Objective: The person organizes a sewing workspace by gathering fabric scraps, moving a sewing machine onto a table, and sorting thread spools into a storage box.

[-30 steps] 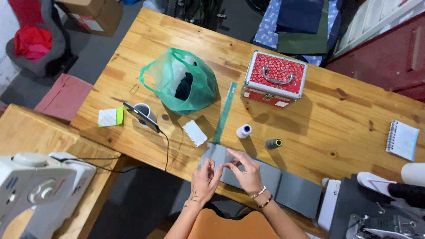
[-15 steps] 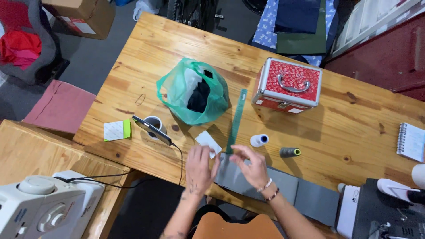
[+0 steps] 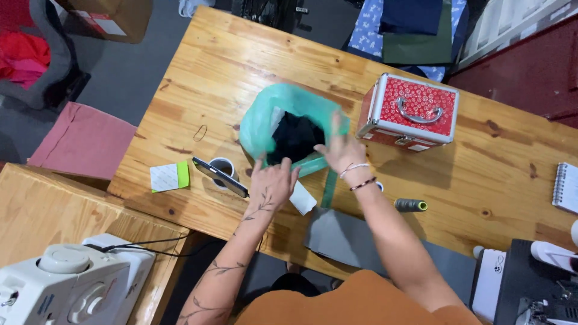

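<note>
Cloth, grey, lies nearest on the worktop, under both forearms. Just beyond it the left hand and right hand reach the green bag, fingers spread loosely at its near rim and right side, gripping nothing clearly. The bag's dark mouth opens toward them, the left hand nearer it; the red case stands right.

I count two hands, left and right, one green plastic bag, one red metal case, one thread spool, one phone, and two sewing machines, lower left and lower right.
</note>
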